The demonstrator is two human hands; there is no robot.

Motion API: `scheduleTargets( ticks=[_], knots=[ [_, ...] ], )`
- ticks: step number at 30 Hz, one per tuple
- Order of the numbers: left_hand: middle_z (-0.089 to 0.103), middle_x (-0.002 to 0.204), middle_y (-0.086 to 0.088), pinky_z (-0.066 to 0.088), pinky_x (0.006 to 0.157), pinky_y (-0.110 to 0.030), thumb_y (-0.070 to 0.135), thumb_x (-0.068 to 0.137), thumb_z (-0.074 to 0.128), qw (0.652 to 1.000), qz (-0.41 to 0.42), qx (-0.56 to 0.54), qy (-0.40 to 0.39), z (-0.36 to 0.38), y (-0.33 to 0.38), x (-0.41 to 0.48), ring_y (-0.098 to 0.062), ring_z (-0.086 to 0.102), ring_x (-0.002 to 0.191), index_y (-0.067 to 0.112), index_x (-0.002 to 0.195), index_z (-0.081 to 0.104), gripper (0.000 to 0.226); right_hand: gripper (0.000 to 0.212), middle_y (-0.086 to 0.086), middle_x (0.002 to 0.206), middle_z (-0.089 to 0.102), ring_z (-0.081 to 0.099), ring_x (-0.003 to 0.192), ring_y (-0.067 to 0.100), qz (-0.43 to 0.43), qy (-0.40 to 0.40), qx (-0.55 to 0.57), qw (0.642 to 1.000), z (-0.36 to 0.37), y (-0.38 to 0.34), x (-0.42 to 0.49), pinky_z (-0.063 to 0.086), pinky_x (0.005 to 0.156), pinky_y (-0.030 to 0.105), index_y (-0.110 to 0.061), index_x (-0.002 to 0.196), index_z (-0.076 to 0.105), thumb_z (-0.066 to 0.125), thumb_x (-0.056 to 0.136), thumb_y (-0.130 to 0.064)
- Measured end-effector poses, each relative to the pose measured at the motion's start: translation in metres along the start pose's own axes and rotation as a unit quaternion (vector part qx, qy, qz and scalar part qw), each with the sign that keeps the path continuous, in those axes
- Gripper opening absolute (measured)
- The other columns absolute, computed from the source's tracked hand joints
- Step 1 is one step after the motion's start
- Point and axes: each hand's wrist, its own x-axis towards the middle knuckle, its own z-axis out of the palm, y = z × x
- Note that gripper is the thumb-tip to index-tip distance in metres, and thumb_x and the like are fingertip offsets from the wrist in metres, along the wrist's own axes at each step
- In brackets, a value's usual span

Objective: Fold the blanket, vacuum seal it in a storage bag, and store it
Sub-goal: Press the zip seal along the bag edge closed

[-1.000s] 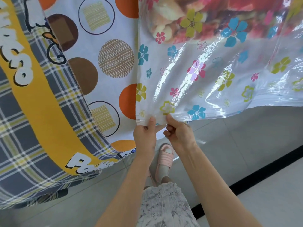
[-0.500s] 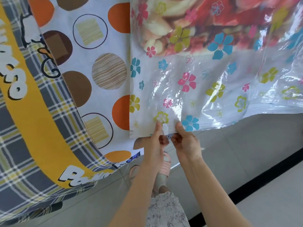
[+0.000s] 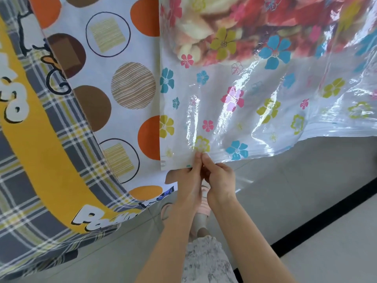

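Grey floor tiles (image 3: pixel 306 180) fill the near right of the view, crossed by a black strip (image 3: pixel 326 217). Left and far are taken up by a bed. Its sheet (image 3: pixel 122 58) is pale, printed with orange, brown and striped circles. A plaid cover (image 3: pixel 30 160) with a yellow band and white lettering lies left of the sheet and hangs toward the floor.

Bag (image 3: pixel 265 119): clear plastic, printed with small flowers in blue, pink and yellow. Its left part lies on the sheet; its near edge sags past the bed, over the floor at right. Creases and glare are noted across the plastic.

Blanket (image 3: pixel 224 17): red and cream, seen through the plastic in the far part of the bag. The near part of the bag is flat and only the sheet shows through it.

Left grip (image 3: pixel 188 180) and right grip (image 3: pixel 219 179) are held side by side and touching, at the bag's near edge, just right of its near left corner. Each is clenched on that edge, which is pinched between the fingertips. Whether the seal is closed at that spot cannot be told.

Below the arms, pink slippers (image 3: pixel 204 213) on the floor and a pale mottled garment (image 3: pixel 204 262) are seen.
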Motion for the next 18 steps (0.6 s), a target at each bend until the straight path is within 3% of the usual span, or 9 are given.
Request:
scheduleTargets(
  ticks=[3,8,12,16,18],
  knots=[
    [0.069,0.089,-0.002,0.052,0.071,-0.026,0.017,0.088,0.062,0.999,0.02,0.026,0.019,-0.004,0.001,0.003,-0.017,0.065,0.084,0.001,0.105,0.062,0.022,0.031,-0.003,0.048,0.051,0.049,0.051,0.011,0.023,0.02,0.013,0.999,0.004,-0.003,-0.002,0.045,0.051,0.019,-0.007,0.059,0.054,0.069,0.085,-0.013],
    [0.068,0.082,0.0,0.051,0.063,-0.022,0.019,0.086,0.065,0.996,0.044,0.069,0.03,-0.006,-0.001,0.005,-0.008,0.062,0.067,0.007,0.098,0.064,0.017,0.023,-0.003,0.054,0.045,0.039,0.045,0.007,0.043,0.057,0.037,0.997,0.009,-0.012,-0.005,0.038,0.043,0.015,-0.009,0.066,0.057,0.066,0.087,-0.009],
    [0.064,0.08,-0.002,0.05,0.07,-0.026,0.025,0.085,0.065,0.994,0.043,0.093,0.026,-0.01,-0.002,0.011,-0.008,0.057,0.062,0.003,0.106,0.064,0.03,0.024,-0.002,0.058,0.039,0.032,0.05,0.011,0.052,0.081,0.046,0.994,0.006,-0.016,-0.003,0.034,0.05,0.02,-0.012,0.066,0.055,0.066,0.087,-0.01],
    [0.058,0.086,-0.001,0.05,0.078,-0.024,0.031,0.08,0.07,0.995,0.044,0.085,0.019,-0.011,-0.004,0.012,-0.004,0.054,0.065,0.001,0.114,0.061,0.046,0.018,-0.003,0.053,0.037,0.029,0.039,0.007,0.049,0.087,0.075,0.992,0.0,-0.022,0.001,0.029,0.05,0.02,-0.01,0.072,0.055,0.066,0.087,-0.008],
    [0.057,0.083,0.001,0.051,0.089,-0.033,0.039,0.072,0.073,0.996,0.048,0.076,0.008,-0.011,-0.003,0.012,-0.002,0.05,0.063,0.002,0.115,0.061,0.057,0.012,-0.003,0.054,0.04,0.031,0.039,0.005,0.043,0.086,0.088,0.991,-0.004,-0.024,0.003,0.028,0.049,0.02,-0.009,0.077,0.058,0.065,0.087,-0.007]
  ],
)
